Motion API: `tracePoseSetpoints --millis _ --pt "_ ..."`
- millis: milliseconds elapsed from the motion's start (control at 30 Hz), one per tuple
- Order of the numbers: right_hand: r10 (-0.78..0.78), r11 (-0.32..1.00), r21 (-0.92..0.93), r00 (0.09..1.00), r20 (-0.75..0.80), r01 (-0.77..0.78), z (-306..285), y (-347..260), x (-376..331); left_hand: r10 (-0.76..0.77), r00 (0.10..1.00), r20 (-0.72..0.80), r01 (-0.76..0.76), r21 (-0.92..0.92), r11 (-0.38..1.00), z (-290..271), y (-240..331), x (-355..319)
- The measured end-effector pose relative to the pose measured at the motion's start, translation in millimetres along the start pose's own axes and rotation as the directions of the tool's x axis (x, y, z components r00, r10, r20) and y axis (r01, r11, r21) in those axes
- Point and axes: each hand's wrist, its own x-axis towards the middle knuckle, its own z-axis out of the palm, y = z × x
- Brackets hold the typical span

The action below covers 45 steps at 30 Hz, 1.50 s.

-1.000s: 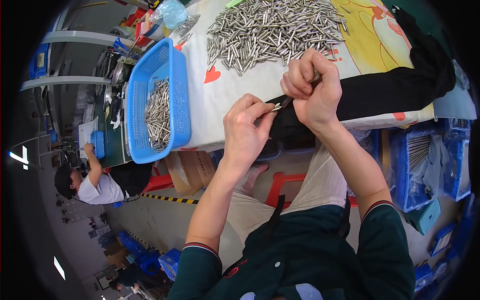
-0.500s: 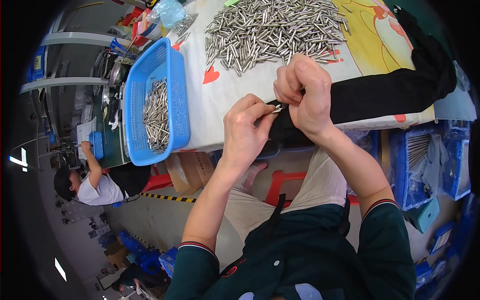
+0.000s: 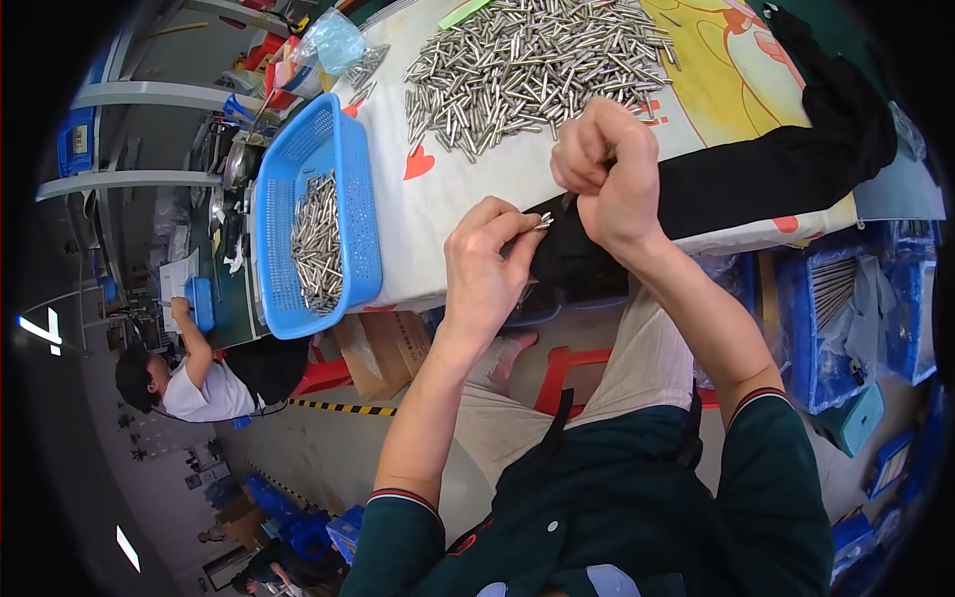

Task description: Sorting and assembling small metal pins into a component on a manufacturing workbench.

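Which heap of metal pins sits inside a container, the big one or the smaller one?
The smaller heap: it lies inside the blue basket. The big pile lies loose on the table cloth.

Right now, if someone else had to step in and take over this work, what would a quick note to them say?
Left hand: pinches a small metal pin at its fingertips.
Right hand: closed in a fist beside it, over the black cloth; what it grips is hidden.
Loose pile of pins lies on the table cover.
Blue basket to the left holds a smaller batch.
Most pins remain in the pile.

A seated co-worker (image 3: 194, 383), a cardboard box (image 3: 383, 348) and blue bins (image 3: 846, 318).
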Motion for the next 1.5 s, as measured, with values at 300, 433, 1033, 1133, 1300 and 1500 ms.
tracePoseSetpoints --millis 300,433,1033,1133,1300,1500 --pt "-0.014 0.99 0.142 0.997 -0.076 0.025 -11.4 -13.8 7.3 -0.02 1.0 -0.011 0.02 -0.017 1.0 2.0 2.0 -2.0" --pt "-0.012 0.99 0.139 0.997 -0.07 0.022 -11.8 -13.9 7.4 -0.013 1.0 -0.018 0.013 -0.009 1.0 2.6 2.0 -2.7" --pt "-0.018 0.99 0.137 1.0 0.01 0.017 -12.8 -12.5 6.3 0.206 0.972 -0.11 -0.189 0.145 0.971 7.2 3.3 -11.6" --pt "0.033 0.985 0.164 0.995 0.093 -0.048 -13.2 -12.0 4.2 0.19 0.976 -0.102 -0.173 0.161 0.972 8.6 3.2 -14.6" --pt "0.089 0.979 0.174 0.991 0.102 -0.106 -6.7 -9.1 -5.3 0.16 0.978 -0.132 -0.149 0.085 0.985 13.9 -1.8 -17.8" --pt "0.07 0.974 0.212 0.997 0.033 -0.076 -5.1 -5.8 -9.2 0.149 0.982 -0.12 -0.141 0.076 0.987 14.6 -0.9 -16.3"
